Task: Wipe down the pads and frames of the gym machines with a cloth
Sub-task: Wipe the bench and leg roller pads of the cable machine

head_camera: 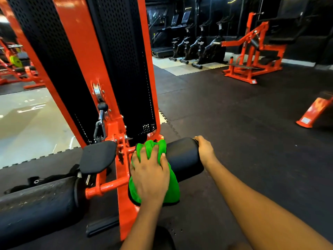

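The black rubber floor [234, 123], laid in interlocking tiles, carries all the equipment. The nearest machine has an orange frame [84, 51] flanked by a perforated black shroud [124, 69]; the top of both is cut off by the upper edge. A second orange machine [234, 43] stands well apart across the floor, and the small white label at its base is too small to read. A row of black exercise bikes [198, 49] stands against a dark wall where detail is hard to make out. A worn roller [36, 204] extends left from the frame, its outer end out of view. The roller pad [183, 156] extends right from the frame. An orange wedge [313, 112] at the right edge is partly cut off; its white label [305, 120] is illegible. The green cloth [173, 192] is draped over the roller pad at the end beside the frame, hiding that section. The left grip [150, 175], a bare hand, lies on the cloth with fingers curled into its folds, grasping it against the pad. The right grip [204, 148] clasps the pad's outer end; its fingertips are hidden behind it. A pulley [97, 92], ball stop [102, 106] and carabiner [98, 130] sit on the frame's front.
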Action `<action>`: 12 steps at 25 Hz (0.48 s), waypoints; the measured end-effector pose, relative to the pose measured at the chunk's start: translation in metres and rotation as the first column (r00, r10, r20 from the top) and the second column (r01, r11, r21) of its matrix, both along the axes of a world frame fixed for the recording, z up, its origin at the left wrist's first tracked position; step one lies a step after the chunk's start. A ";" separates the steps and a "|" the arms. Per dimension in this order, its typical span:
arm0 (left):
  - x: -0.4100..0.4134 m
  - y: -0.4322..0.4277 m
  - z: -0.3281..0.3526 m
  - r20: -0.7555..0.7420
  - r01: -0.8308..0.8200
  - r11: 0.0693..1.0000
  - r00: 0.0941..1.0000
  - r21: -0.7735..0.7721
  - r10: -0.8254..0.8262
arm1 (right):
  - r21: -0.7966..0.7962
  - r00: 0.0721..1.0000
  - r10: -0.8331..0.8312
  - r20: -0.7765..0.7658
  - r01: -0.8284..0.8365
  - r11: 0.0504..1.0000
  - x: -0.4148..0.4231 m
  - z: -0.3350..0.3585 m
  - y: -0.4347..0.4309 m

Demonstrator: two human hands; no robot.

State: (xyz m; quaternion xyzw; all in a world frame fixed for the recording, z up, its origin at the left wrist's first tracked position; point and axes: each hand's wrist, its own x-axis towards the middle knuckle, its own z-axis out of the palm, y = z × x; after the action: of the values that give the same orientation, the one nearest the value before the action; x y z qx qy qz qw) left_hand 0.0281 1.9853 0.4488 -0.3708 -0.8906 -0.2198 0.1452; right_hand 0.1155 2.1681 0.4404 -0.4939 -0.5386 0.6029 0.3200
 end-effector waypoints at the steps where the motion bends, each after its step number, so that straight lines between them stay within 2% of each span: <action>1: -0.008 0.008 0.011 0.014 0.005 0.997 1.000 -0.076 -0.004 | 0.004 1.000 -0.006 0.003 0.006 1.000 0.000 -0.001 0.001; 3: -0.023 0.028 0.040 0.150 0.090 0.973 0.987 -0.214 -0.058 | 0.004 1.000 0.000 0.006 0.000 1.000 0.000 -0.001 0.002; 6: -0.034 0.051 0.065 0.398 0.182 0.951 0.915 -0.252 -0.069 | 0.015 1.000 0.013 0.023 -0.013 1.000 0.002 0.003 -0.004; 7: -0.033 0.053 0.063 0.384 0.167 0.955 0.921 -0.245 -0.063 | 0.023 1.000 0.005 0.020 -0.005 1.000 0.003 0.005 -0.004; 10: -0.006 0.033 0.031 0.000 0.036 0.985 0.999 -0.172 -0.037 | 0.060 1.000 -0.016 0.025 0.014 0.998 0.002 0.005 -0.004; 12: 0.020 0.023 0.010 -0.090 0.051 0.996 0.994 -0.070 -0.058 | 0.067 0.999 -0.023 0.022 0.021 0.998 0.000 0.006 -0.003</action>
State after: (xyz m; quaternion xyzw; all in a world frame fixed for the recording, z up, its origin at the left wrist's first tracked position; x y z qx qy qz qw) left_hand 0.0477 2.0080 0.4592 -0.4093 -0.8795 -0.1759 0.1673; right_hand 0.1156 2.1654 0.4461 -0.4956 -0.5566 0.5753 0.3370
